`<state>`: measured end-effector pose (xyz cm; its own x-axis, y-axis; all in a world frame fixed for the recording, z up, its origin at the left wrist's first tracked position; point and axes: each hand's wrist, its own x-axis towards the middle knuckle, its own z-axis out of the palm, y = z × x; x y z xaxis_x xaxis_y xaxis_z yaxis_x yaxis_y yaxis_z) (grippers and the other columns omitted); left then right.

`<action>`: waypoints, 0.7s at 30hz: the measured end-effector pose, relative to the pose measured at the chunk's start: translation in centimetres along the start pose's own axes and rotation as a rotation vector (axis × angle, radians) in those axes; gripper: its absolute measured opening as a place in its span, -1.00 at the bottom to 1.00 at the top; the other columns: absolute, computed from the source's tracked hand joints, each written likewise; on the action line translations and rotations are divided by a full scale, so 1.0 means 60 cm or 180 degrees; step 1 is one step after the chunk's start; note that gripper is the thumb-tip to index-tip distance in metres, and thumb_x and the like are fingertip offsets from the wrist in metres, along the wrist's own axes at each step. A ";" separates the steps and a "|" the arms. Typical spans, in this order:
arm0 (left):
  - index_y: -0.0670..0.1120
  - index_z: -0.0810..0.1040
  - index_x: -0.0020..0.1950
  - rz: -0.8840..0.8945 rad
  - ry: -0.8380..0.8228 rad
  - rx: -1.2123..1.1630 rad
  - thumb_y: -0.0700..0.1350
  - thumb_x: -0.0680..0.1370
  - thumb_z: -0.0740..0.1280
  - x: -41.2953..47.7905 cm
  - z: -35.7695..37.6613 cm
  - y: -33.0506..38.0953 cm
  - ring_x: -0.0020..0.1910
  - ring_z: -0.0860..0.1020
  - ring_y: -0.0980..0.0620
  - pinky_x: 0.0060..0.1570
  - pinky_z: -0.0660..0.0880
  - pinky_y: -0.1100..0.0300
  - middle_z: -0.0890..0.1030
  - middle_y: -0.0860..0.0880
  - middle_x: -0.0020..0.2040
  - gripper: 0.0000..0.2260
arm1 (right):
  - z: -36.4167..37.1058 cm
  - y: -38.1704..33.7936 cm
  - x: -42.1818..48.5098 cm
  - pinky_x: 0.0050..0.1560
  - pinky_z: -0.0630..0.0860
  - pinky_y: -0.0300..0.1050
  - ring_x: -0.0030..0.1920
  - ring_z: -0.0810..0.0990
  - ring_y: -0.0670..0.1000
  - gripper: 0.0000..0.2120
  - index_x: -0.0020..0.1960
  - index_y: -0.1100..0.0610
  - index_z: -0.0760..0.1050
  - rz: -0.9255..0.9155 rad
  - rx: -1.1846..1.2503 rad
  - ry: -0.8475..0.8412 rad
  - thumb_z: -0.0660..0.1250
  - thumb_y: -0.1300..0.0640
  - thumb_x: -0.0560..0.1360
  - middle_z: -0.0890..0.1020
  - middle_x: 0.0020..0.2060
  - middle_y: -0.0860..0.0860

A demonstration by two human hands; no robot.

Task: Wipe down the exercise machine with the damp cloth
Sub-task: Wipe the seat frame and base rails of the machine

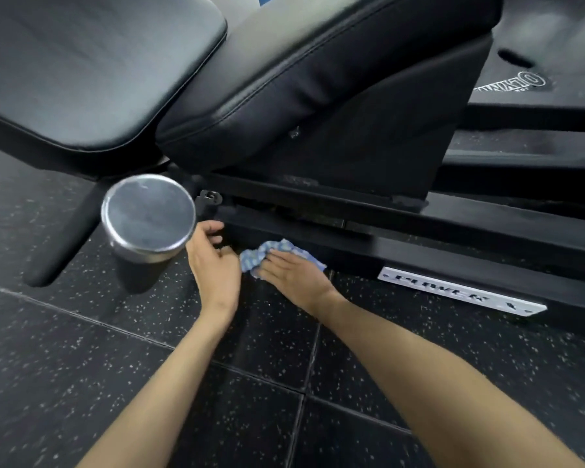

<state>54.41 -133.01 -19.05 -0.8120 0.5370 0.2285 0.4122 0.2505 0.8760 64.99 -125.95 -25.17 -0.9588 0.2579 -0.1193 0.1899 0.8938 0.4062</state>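
Single head view looked down, close, over both forearms at the machine's base rail (419, 244) and floor (81, 366).
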 end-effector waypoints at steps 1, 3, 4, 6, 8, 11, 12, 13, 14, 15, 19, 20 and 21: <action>-0.15 0.42 0.08 0.0035 -0.0072 0.0036 -0.48 0.39 0.11 -0.002 -0.002 -0.006 0.00 0.43 -0.02 -0.06 0.30 0.46 0.37 -0.01 0.02 -0.63 | 0.005 0.009 -0.011 0.46 -0.29 -0.10 0.53 -0.09 0.02 -0.46 0.54 0.14 -0.21 -0.0096 -0.0228 -0.0145 -0.06 0.13 0.65 -0.06 0.55 0.01; -0.10 0.42 0.04 0.0155 -0.0182 0.0080 -0.48 0.39 0.12 -0.006 -0.004 -0.020 -0.01 0.45 -0.03 -0.06 0.33 0.42 0.37 -0.02 0.02 -0.63 | 0.008 0.021 -0.017 0.44 -0.33 -0.07 0.54 -0.13 0.04 -0.45 0.53 0.17 -0.26 -0.0181 -0.0313 -0.0099 -0.06 0.13 0.65 -0.11 0.55 0.03; -0.09 0.42 0.03 0.0200 -0.0225 0.0093 -0.49 0.39 0.13 -0.010 -0.005 -0.025 -0.01 0.46 -0.03 -0.06 0.33 0.44 0.37 -0.03 0.01 -0.63 | 0.007 0.024 -0.020 0.42 -0.36 -0.04 0.53 -0.16 0.05 -0.45 0.53 0.19 -0.27 -0.0185 -0.0316 0.0003 -0.08 0.13 0.65 -0.14 0.54 0.04; -0.08 0.42 0.02 0.0241 -0.0294 0.0110 -0.49 0.38 0.13 -0.012 -0.005 -0.029 -0.02 0.45 -0.02 -0.06 0.32 0.50 0.37 -0.04 0.01 -0.62 | 0.016 0.024 -0.035 0.40 -0.38 0.04 0.53 -0.20 0.07 -0.42 0.52 0.24 -0.29 0.0026 -0.0561 0.0167 -0.06 0.09 0.64 -0.19 0.53 0.09; -0.08 0.42 0.01 0.0201 -0.0335 0.0095 -0.49 0.38 0.13 -0.013 -0.005 -0.024 -0.04 0.44 -0.01 -0.06 0.30 0.52 0.37 -0.05 0.01 -0.63 | 0.038 0.021 -0.078 0.42 -0.34 0.04 0.53 -0.19 0.08 -0.40 0.51 0.27 -0.29 0.0061 -0.0862 -0.0039 -0.07 0.07 0.63 -0.18 0.53 0.11; -0.09 0.42 0.02 0.0262 -0.0501 -0.0013 -0.49 0.40 0.14 -0.014 0.000 -0.007 -0.05 0.42 0.03 -0.07 0.32 0.50 0.37 -0.06 0.02 -0.65 | 0.061 0.036 -0.143 0.48 -0.20 0.00 0.49 0.18 0.02 -0.48 0.52 0.23 0.08 0.0304 -0.0541 -0.0280 -0.09 0.16 0.57 0.21 0.50 0.05; -0.10 0.42 0.02 0.0284 -0.0564 -0.0043 -0.49 0.41 0.14 -0.016 0.001 -0.003 -0.05 0.41 0.04 -0.07 0.33 0.50 0.37 -0.05 0.02 -0.65 | 0.054 0.045 -0.159 0.50 -0.11 0.00 0.41 0.35 0.02 -0.49 0.46 0.20 0.27 0.0341 -0.0404 -0.0225 -0.06 0.17 0.53 0.38 0.41 0.04; -0.10 0.43 0.02 0.0289 -0.0621 -0.0076 -0.49 0.41 0.14 -0.018 0.004 0.002 -0.04 0.41 0.05 -0.08 0.33 0.50 0.36 -0.05 0.02 -0.65 | 0.048 0.055 -0.174 0.48 -0.04 0.00 0.35 0.43 0.02 -0.50 0.41 0.19 0.36 0.0387 -0.0319 -0.0215 -0.03 0.18 0.52 0.46 0.35 0.03; -0.10 0.43 0.02 0.0271 -0.0679 -0.0104 -0.49 0.41 0.15 -0.023 0.007 0.006 -0.04 0.41 0.05 -0.08 0.34 0.49 0.36 -0.04 0.03 -0.64 | 0.046 0.066 -0.191 0.47 -0.02 0.00 0.35 0.43 0.01 -0.51 0.41 0.18 0.37 0.0460 -0.0273 -0.0218 -0.02 0.18 0.52 0.46 0.36 0.02; -0.09 0.43 0.03 0.0241 -0.0737 -0.0131 -0.49 0.41 0.15 -0.029 0.009 0.011 -0.03 0.41 0.06 -0.08 0.35 0.47 0.37 -0.04 0.03 -0.64 | 0.053 0.075 -0.211 0.47 -0.03 0.01 0.38 0.40 0.00 -0.52 0.42 0.16 0.35 0.0471 -0.0364 -0.0167 -0.02 0.19 0.53 0.42 0.39 0.01; -0.06 0.42 0.03 0.0175 -0.0968 -0.0174 -0.49 0.43 0.15 -0.048 0.031 0.032 0.00 0.41 0.04 -0.10 0.35 0.43 0.35 -0.01 0.04 -0.64 | 0.072 0.113 -0.305 0.50 -0.11 0.04 0.35 0.44 0.00 -0.52 0.36 0.15 0.43 0.0245 -0.0606 -0.0446 -0.01 0.21 0.50 0.47 0.34 0.01; -0.06 0.42 0.03 0.0186 -0.1075 -0.0139 -0.48 0.44 0.15 -0.052 0.037 0.039 0.01 0.41 0.05 -0.10 0.35 0.40 0.35 -0.01 0.05 -0.65 | 0.079 0.121 -0.336 0.50 -0.11 0.04 0.35 0.44 0.01 -0.51 0.38 0.16 0.41 0.0242 -0.0642 -0.0572 -0.01 0.21 0.49 0.47 0.35 0.01; -0.06 0.42 0.04 0.0225 -0.1190 -0.0092 -0.47 0.45 0.16 -0.056 0.044 0.045 0.02 0.41 0.06 -0.09 0.34 0.37 0.35 -0.01 0.06 -0.66 | 0.083 0.130 -0.369 0.50 -0.11 0.04 0.36 0.43 0.01 -0.50 0.40 0.17 0.37 0.0295 -0.0668 -0.0638 -0.02 0.22 0.49 0.46 0.35 0.01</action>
<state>59.34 -132.01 -18.56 -0.5730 0.8103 0.1228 0.4457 0.1824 0.8764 88.75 -122.84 -23.90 -0.8746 0.4208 -0.2410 0.2068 0.7731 0.5996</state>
